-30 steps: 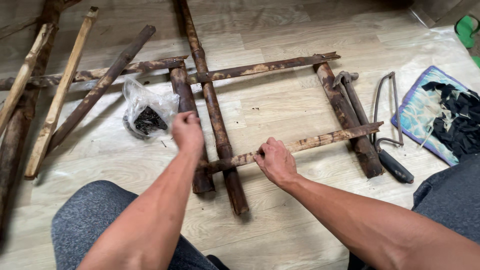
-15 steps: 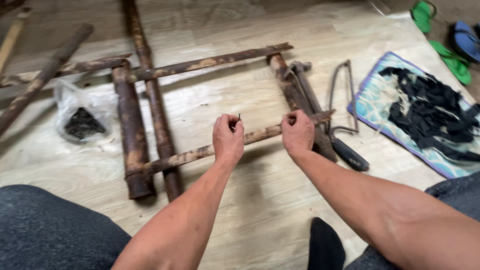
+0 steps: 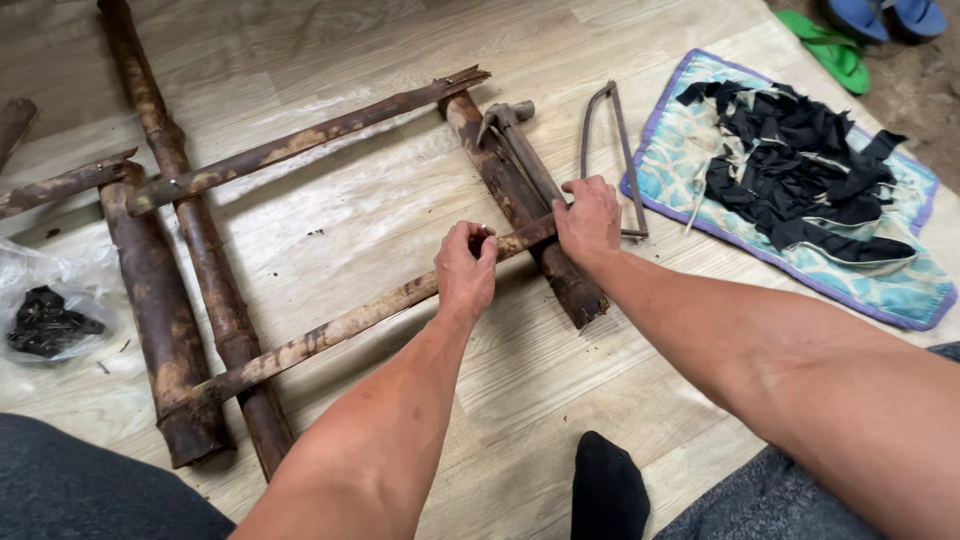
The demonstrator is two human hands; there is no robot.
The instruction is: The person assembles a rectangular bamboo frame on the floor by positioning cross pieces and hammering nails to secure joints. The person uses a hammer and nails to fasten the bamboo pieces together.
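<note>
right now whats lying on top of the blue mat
A heap of black strips with a few pale ones covers most of the blue mat. Only the mat's edges and corners show; whatever lies beneath the heap is hidden. Neither hand touches it.

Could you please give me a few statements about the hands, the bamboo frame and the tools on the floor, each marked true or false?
1. The left hand rests on the thin bamboo crosspiece, fingers pinched together. True.
2. The right hand is lifting the hammer off the floor. False: the hammer lies beside a thick bamboo pole, and the right hand sits at the crosspiece end.
3. A bow saw lies between the frame and the mat. True.
4. The mat is bare. False: black cloth strips lie heaped on it.
5. A clear plastic bag with dark contents lies at the left. True.
</note>
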